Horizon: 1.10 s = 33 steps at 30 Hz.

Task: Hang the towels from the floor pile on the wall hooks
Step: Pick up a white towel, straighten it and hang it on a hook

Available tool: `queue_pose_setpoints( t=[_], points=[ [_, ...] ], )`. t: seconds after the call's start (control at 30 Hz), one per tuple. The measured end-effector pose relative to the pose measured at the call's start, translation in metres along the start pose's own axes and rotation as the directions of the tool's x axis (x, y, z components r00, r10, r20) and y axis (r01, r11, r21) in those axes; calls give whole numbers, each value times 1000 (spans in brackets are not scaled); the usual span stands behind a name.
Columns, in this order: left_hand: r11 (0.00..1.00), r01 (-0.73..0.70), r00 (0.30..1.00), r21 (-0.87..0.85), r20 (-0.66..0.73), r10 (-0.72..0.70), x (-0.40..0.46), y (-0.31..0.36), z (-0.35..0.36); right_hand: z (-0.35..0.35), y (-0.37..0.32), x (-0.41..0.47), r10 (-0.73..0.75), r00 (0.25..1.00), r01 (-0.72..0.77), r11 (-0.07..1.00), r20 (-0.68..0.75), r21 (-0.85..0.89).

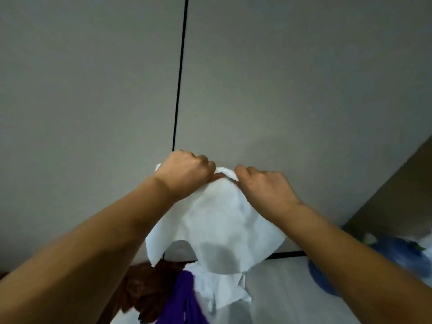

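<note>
While both hands work high against the grey wall, a white towel hangs between them, top edge bunched at the wall, the rest draping down in loose folds. Left hand has fingers curled tight, pinching the towel's top edge from the left; knuckles face the camera, so fingertips are hidden. Right hand likewise curled, gripping the same edge from the right, just beside the left hand. Small hump of cloth shows between the two fists. No hook can be made out; whatever the cloth sits on is covered by hands and fabric. A thin black line runs straight up the wall above the left hand.

Below, on the pale floor, the pile: brown towel at left, purple towel touching it, another white towel to the right, partly under the hanging one's lower edge in view. Blue object near the right forearm, blurred, cannot tell what it is.
</note>
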<state>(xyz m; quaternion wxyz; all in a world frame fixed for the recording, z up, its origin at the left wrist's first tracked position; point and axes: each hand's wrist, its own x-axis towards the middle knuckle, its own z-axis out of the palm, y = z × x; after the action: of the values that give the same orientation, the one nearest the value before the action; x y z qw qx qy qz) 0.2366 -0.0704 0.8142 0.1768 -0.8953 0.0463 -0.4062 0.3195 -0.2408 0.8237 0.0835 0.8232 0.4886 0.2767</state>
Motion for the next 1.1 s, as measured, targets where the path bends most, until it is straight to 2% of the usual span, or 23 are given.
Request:
queue_pose_setpoints(
  t=[0.1,0.23,0.33,0.4,0.47,0.57,0.67,0.83,1.0,1.1],
  points=[
    [1000,-29,997,-11,-75,28,35,-6,-57,-71,21,-7,24,998,-26,999,-59,-35],
    [992,-95,983,-78,-164,81,69,-1,-123,-156,35,-32,98,993,-106,987,-66,-118],
    [977,-196,955,-82,-242,171,89,12,-157,-206,39,-59,131,991,-129,967,-6,-220],
    [962,-259,922,-89,-320,219,103,28,-178,-239,41,-85,198,977,-177,959,76,-223],
    [947,-302,889,-113,-393,236,117,50,-197,-267,44,-113,259,963,-235,943,76,-237],
    [914,-383,808,-135,-529,260,137,98,-232,-303,56,-166,357,932,-322,896,66,-307],
    [864,-484,747,-138,-580,326,152,148,-271,-346,62,-225,440,894,-376,837,81,-397],
    [810,-564,661,-161,-676,326,165,242,-350,-417,61,-334,570,820,-490,744,47,-454],
    [697,-686,548,-207,-778,309,152,371,-439,-491,41,-473,697,712,-545,625,85,-560],
    [616,-747,496,-250,-826,267,136,459,-496,-537,23,-564,786,609,-563,525,109,-639]
  ],
)
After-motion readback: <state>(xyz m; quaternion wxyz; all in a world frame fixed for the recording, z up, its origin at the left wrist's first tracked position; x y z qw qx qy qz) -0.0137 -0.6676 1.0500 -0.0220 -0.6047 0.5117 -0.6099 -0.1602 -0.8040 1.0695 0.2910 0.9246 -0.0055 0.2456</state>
